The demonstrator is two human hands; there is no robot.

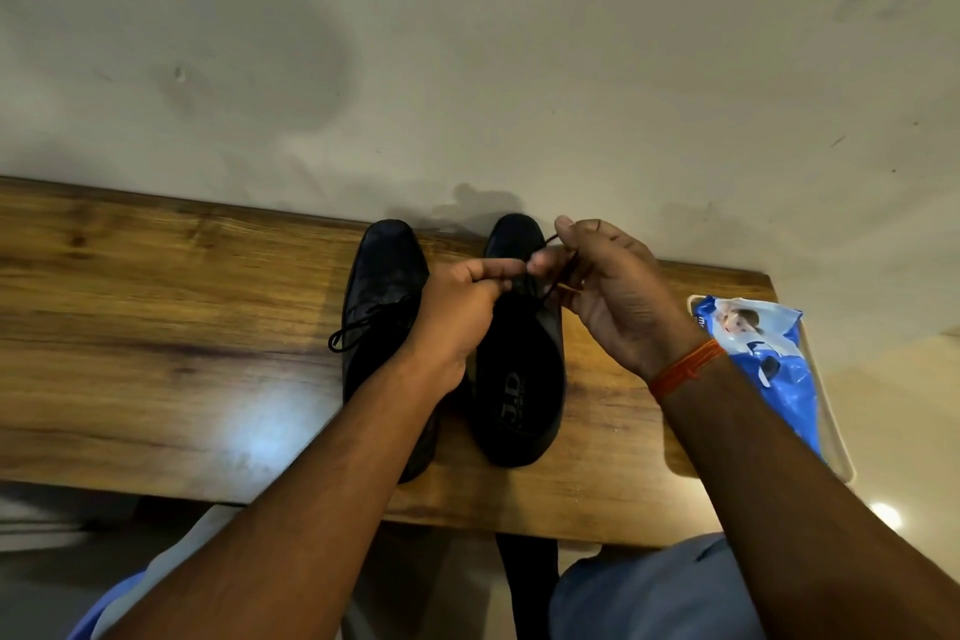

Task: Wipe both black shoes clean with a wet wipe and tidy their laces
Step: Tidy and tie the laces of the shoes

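Observation:
Two black shoes stand side by side on a wooden bench (156, 327), toes toward the wall. The left shoe (382, 286) has a tied lace with a loop hanging off its left side. Over the right shoe (519, 379), whose insole shows a printed logo, both hands work the lace (553, 283). My left hand (457, 307) pinches one lace end between thumb and fingers. My right hand (613, 291) pinches the other strand, which runs across its fingers. A blue and white wet wipe pack (769, 353) lies at the bench's right end, partly under my right forearm.
A pale stained wall (467, 68) rises right behind the bench. The bench's right end sits near the wipe pack, with light flooring beyond it. My knees in light blue trousers are below the front edge.

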